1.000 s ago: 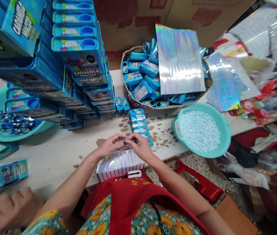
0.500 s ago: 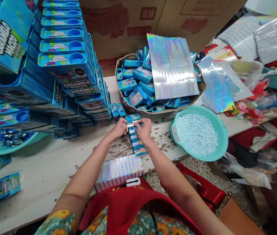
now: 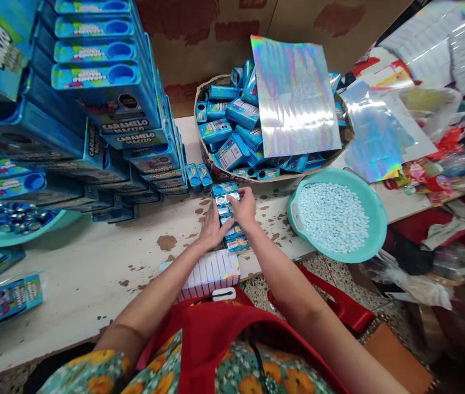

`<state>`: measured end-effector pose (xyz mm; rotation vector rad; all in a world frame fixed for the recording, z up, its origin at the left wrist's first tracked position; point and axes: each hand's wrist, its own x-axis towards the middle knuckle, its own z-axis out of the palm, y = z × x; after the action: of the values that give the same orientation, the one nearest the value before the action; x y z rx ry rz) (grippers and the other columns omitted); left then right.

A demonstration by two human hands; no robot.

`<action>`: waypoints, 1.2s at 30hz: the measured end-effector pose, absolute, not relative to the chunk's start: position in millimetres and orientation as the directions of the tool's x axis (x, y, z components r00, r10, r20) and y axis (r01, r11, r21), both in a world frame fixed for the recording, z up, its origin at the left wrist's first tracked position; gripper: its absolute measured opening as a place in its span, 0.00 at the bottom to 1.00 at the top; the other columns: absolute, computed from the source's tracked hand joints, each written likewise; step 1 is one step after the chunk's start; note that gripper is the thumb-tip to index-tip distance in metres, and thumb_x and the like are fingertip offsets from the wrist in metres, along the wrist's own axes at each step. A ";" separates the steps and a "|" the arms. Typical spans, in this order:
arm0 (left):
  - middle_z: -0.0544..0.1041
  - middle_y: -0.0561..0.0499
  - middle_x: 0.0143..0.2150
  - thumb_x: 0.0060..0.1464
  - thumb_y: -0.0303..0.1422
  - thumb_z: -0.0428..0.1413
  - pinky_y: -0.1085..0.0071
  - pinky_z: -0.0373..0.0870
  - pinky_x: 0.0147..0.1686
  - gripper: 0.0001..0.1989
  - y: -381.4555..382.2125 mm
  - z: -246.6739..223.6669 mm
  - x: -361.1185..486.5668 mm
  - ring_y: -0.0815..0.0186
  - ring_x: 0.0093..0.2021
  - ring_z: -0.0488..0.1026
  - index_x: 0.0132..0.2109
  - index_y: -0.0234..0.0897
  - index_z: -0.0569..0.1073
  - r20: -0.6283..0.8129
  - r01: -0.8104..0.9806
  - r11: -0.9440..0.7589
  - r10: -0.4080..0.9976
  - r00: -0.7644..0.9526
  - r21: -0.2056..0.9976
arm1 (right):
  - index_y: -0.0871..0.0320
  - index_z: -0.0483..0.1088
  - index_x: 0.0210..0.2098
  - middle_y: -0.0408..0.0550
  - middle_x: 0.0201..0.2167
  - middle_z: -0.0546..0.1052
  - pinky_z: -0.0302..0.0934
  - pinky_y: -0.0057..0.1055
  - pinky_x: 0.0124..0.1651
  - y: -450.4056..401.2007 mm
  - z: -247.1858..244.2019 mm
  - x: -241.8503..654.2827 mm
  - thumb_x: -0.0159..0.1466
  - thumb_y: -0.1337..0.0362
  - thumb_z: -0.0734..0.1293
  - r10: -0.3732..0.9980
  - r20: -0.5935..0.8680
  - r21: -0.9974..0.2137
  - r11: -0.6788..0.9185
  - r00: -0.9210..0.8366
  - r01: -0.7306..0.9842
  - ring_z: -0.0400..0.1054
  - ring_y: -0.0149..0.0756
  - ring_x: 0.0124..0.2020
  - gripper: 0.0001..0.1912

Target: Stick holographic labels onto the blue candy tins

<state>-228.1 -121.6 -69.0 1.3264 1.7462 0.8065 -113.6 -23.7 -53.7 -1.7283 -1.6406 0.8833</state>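
A short row of small blue boxes (image 3: 237, 242) with shiny strips on their tops lies on the white, worn table. My left hand (image 3: 213, 227) rests along the row's left side, fingers stretched forward and thumb reaching over the boxes. My right hand (image 3: 244, 208) touches a silvery strip (image 3: 226, 200) near the row's far end with its fingertips. Whether the right fingers pinch the strip is too small to tell. Just nearer to me lies a block of holographic strips (image 3: 216, 268). Two more small blue boxes (image 3: 198, 175) stand beyond the row.
Tall stacks of blue boxes (image 3: 104, 98) rise at the left. A cardboard tray (image 3: 274, 180) of blue boxes, topped by a holographic sheet (image 3: 296, 98), stands behind. A turquoise basin (image 3: 380, 230) of pale candies is at the right, another basin (image 3: 62, 224) at the left.
My left hand has moved back toward me and opened along the row's left side. My right hand remains over the boxes. The view has shifted slightly.
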 end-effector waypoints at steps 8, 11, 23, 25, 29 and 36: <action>0.76 0.46 0.40 0.46 0.49 0.54 0.69 0.63 0.41 0.24 -217.3 -63.7 -342.6 0.59 0.40 0.70 0.43 0.37 0.75 -0.655 0.592 0.467 0.742 0.142 0.657 | 0.57 0.65 0.42 0.51 0.41 0.70 0.57 0.38 0.49 -91.2 -13.9 -110.7 0.62 0.63 0.61 0.948 0.241 -0.774 0.318 -0.209 0.547 0.61 0.40 0.45 0.09; 0.74 0.51 0.30 0.43 0.43 0.56 0.73 0.62 0.33 0.17 -249.5 -67.3 -354.4 0.64 0.32 0.68 0.36 0.34 0.75 -0.709 0.479 0.564 0.676 0.201 0.673 | 0.56 0.67 0.39 0.49 0.38 0.72 0.58 0.36 0.48 -138.9 -13.5 -126.9 0.64 0.64 0.59 0.846 0.166 -0.811 0.409 -0.506 0.418 0.63 0.38 0.43 0.06; 0.68 0.55 0.23 0.43 0.36 0.53 0.74 0.55 0.26 0.09 -254.6 -62.9 -338.7 0.70 0.26 0.61 0.26 0.33 0.70 -0.697 0.252 0.670 0.717 0.021 0.698 | 0.56 0.65 0.54 0.53 0.53 0.68 0.57 0.41 0.52 -195.0 -50.5 -151.4 0.64 0.65 0.61 0.387 -0.220 -0.549 0.709 -0.895 0.442 0.58 0.44 0.53 0.18; 0.66 0.55 0.22 0.41 0.36 0.53 0.75 0.54 0.25 0.09 -255.5 -67.3 -337.1 0.71 0.24 0.59 0.25 0.33 0.69 -0.711 0.188 0.695 0.702 0.027 0.694 | 0.56 0.65 0.54 0.53 0.55 0.66 0.57 0.43 0.52 -196.1 -48.6 -148.3 0.64 0.66 0.60 0.330 -0.225 -0.530 0.748 -0.917 0.399 0.57 0.45 0.54 0.18; 0.64 0.56 0.20 0.41 0.37 0.53 0.75 0.52 0.24 0.09 -256.2 -76.1 -334.8 0.72 0.23 0.58 0.24 0.33 0.68 -0.717 0.145 0.707 0.697 0.028 0.693 | 0.56 0.70 0.46 0.54 0.56 0.66 0.55 0.45 0.52 -196.8 -46.9 -145.0 0.60 0.68 0.65 0.311 -0.190 -0.555 0.749 -0.931 0.363 0.56 0.47 0.55 0.14; 0.73 0.50 0.29 0.48 0.39 0.51 0.70 0.62 0.34 0.12 -247.2 -60.6 -334.5 0.63 0.34 0.68 0.30 0.35 0.73 -0.592 0.463 0.580 0.794 -0.138 0.670 | 0.56 0.67 0.28 0.42 0.26 0.73 0.59 0.29 0.36 -179.1 -31.3 -148.1 0.59 0.65 0.66 0.598 -0.203 -0.873 0.249 -0.775 0.420 0.66 0.32 0.31 0.04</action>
<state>-334.5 -247.2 -60.6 1.0333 1.7807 0.4011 -148.1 -179.1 -31.3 -0.9660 -2.3424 1.5508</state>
